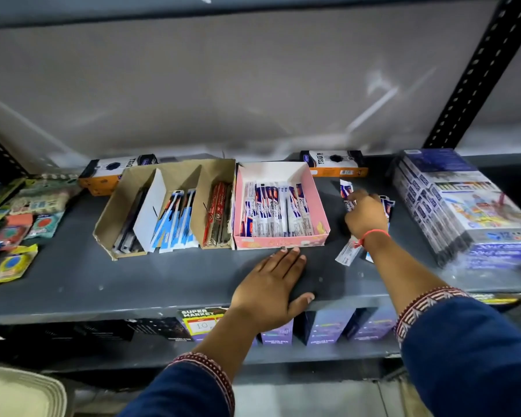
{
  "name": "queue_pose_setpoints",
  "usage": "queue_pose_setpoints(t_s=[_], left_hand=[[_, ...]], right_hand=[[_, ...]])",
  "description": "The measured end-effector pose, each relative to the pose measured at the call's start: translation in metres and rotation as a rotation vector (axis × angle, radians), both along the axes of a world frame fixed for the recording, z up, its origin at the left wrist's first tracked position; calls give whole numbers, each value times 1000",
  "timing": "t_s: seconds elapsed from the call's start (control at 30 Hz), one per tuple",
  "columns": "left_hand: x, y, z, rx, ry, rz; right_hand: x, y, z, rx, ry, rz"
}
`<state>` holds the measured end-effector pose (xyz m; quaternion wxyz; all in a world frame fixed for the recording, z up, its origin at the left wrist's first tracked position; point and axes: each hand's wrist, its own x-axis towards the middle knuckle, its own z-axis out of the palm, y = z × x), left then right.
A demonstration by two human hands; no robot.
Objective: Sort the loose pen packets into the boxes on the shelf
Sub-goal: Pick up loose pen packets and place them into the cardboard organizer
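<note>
A pink box [318, 203] on the grey shelf [133, 284] holds several white-and-blue pen packets [275, 213]. To its left a brown cardboard box [109, 215] with dividers holds dark, blue and red pen packets. Loose white-and-blue packets [348, 254] lie right of the pink box, mostly hidden under my right hand [366, 216], whose fingers are curled on them. My left hand [271, 290] lies flat and open on the shelf in front of the pink box, fingertips touching its front wall.
A stack of shrink-wrapped blue boxes [463, 206] stands at the right. Two orange-and-black cartons [334, 164] lie at the back. Small colourful packets [18, 230] are spread at the left. Purple boxes [325, 326] fill the shelf below. A black perforated upright [475, 73] rises at the right.
</note>
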<state>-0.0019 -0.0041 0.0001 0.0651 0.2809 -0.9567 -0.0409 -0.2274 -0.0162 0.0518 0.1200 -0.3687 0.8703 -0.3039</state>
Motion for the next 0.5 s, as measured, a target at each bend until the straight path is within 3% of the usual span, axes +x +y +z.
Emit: queue_pose_setpoints(t_s=[0.27,0.5], left_hand=[[0,-1,-3,23,8,-10],[0,-3,-4,27,13,-18]], right_hand=[[-13,-1,4,-110,-194,-121],[-9,-6,7,-256,-242,-254]])
